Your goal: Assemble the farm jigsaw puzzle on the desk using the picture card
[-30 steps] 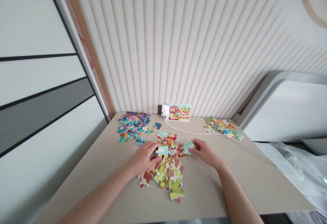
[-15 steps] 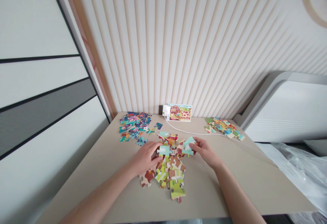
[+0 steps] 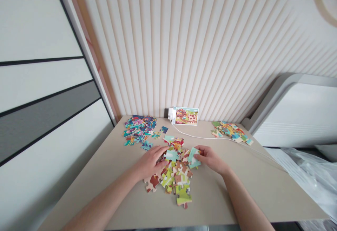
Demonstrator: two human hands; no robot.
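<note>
My left hand (image 3: 151,161) is at the left side of the middle puzzle pile, its thumb and fingers closed on the edge of a light blue piece (image 3: 171,155). Between the thumb and fingers of my right hand (image 3: 209,158) is another light blue piece (image 3: 194,157), tilted, at the pile's right side. Green, brown and red pieces lie overlapping below, with a green piece (image 3: 183,196) nearest the front. A cream piece with red-brown patches (image 3: 152,183) lies under my left wrist.
On the beige table (image 3: 126,203), a dark blue puzzle pile (image 3: 140,127) lies back left and a multicoloured pile (image 3: 231,131) back right. A farm picture card (image 3: 185,116) leans on the ribbed wall beside a white plug (image 3: 170,113), whose cable (image 3: 202,137) runs right.
My right hand has moved slightly down, turning its light blue piece more upright. My left hand and its piece have shifted slightly right.
</note>
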